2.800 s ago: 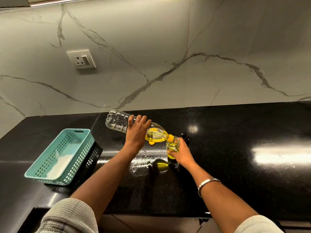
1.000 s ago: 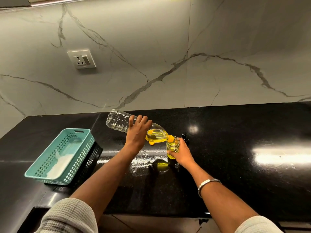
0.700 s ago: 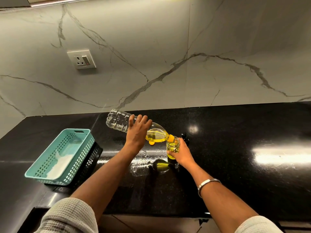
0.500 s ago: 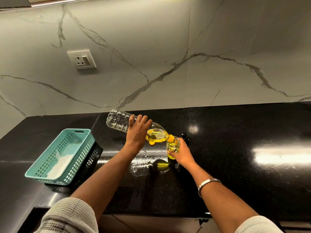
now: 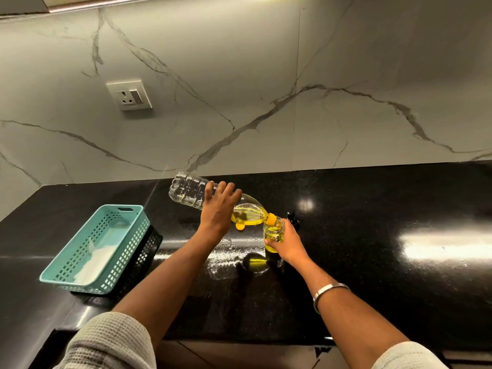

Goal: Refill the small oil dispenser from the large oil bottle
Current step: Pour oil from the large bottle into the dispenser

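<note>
1. Views: one, worn on the person's head; wide-angle, with lines bending toward the frame edges.
2. Facing: forward and down over a black counter point(image 5: 372, 249), taking in the marble wall point(image 5: 266, 75) behind it toward 12 o'clock.
3. Nearness: close; both forearms enter from 6 o'clock, sleeves at the bottom edge.
4. Frame centre: the hands, a little below the middle.
5. Shared ground: none, a single view.

Teal basket point(image 5: 101, 246), wall socket point(image 5: 129, 95)

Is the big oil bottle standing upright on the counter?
No, the left hand holds the large oil bottle tipped, neck down at the small dispenser.
</note>
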{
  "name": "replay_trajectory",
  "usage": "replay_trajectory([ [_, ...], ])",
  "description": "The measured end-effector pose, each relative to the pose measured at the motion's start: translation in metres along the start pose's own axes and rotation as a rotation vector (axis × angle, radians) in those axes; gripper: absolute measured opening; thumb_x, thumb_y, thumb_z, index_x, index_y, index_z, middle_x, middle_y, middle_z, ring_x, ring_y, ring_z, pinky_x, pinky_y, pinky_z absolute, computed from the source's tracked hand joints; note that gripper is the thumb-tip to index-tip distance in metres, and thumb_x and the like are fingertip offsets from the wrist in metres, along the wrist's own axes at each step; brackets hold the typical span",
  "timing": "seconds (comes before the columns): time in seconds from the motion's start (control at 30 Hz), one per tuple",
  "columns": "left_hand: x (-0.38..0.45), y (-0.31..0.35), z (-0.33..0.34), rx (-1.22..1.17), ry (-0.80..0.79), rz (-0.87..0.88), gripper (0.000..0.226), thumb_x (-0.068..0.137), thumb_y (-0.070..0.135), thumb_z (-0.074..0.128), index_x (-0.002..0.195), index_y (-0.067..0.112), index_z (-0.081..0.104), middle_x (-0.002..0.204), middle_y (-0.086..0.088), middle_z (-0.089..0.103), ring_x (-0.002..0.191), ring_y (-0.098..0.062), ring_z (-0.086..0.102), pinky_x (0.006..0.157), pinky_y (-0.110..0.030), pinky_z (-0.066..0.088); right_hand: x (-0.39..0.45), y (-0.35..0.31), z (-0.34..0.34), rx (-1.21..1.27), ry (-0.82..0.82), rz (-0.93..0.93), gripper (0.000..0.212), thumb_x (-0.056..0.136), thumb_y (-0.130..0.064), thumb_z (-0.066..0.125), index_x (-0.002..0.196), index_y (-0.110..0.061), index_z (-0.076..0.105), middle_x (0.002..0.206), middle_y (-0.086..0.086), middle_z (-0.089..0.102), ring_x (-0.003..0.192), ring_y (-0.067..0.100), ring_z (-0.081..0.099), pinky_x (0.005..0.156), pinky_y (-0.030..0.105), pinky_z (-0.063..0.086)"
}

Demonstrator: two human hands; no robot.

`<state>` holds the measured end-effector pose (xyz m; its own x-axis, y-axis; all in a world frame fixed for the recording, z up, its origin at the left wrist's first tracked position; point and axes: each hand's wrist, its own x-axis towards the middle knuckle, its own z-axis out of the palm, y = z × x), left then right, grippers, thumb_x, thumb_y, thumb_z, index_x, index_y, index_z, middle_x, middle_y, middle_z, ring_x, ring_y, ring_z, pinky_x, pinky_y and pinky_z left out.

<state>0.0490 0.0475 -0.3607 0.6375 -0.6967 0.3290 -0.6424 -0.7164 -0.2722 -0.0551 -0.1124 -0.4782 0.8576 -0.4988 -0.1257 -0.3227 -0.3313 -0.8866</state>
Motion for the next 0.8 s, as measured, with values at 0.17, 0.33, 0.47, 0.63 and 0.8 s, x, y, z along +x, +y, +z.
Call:
replay_trajectory([
  [0.17,0.0001,-0.0001,0.0007,0.002,0.0,-0.001,0.062,0.055,-0.002,0.078,0.108,0.025,0.062,0.111,-0.001,0.058,0.113,-0.026,0.054,0.103,-0.042,0.018,-0.0001,-0.0001,0.0002,0.008,-0.003,0.005,0.063,0.074,-0.019,0.082,0.125,-0.022,0.046,0.124,-0.002,0.055,0.117,0.016,0.052,0.103,0.037,0.044],
  [0.33,0.0002,-0.0002,0.0026,0.006,0.012,-0.002,0.061,0.053,0.001,0.081,0.106,0.026,0.062,0.107,0.0,0.059,0.11,-0.025,0.056,0.102,-0.042,0.02,-0.0008,-0.0012,-0.0007,0.012,-0.002,0.004,0.061,0.074,-0.016,0.081,0.124,-0.021,0.046,0.123,-0.002,0.054,0.116,0.016,0.052,0.102,0.035,0.043],
  [0.47,-0.0003,0.0,0.003,0.015,0.007,-0.005,0.063,0.053,-0.001,0.08,0.107,0.026,0.062,0.108,0.001,0.058,0.111,-0.024,0.055,0.102,-0.042,0.02,-0.0013,-0.0017,-0.001,0.004,-0.001,-0.003,0.062,0.074,-0.016,0.081,0.125,-0.02,0.046,0.125,-0.001,0.054,0.117,0.016,0.051,0.102,0.035,0.043],
  [0.63,-0.0004,-0.0009,0.0032,0.01,0.007,-0.006,0.06,0.056,0.0,0.079,0.107,0.027,0.061,0.109,0.001,0.058,0.112,-0.024,0.054,0.103,-0.042,0.019,-0.0019,-0.0023,-0.001,0.008,-0.001,0.0,0.062,0.074,-0.017,0.081,0.124,-0.021,0.046,0.123,-0.002,0.055,0.116,0.016,0.052,0.102,0.035,0.043],
  [0.8,0.0,-0.0017,0.0035,0.012,0.008,-0.007,0.06,0.056,0.001,0.08,0.108,0.026,0.061,0.108,0.001,0.058,0.111,-0.024,0.054,0.103,-0.042,0.02,-0.0023,-0.0024,-0.0015,0.003,-0.003,0.008,0.062,0.074,-0.016,0.081,0.125,-0.021,0.046,0.123,-0.002,0.054,0.116,0.016,0.052,0.101,0.034,0.043],
])
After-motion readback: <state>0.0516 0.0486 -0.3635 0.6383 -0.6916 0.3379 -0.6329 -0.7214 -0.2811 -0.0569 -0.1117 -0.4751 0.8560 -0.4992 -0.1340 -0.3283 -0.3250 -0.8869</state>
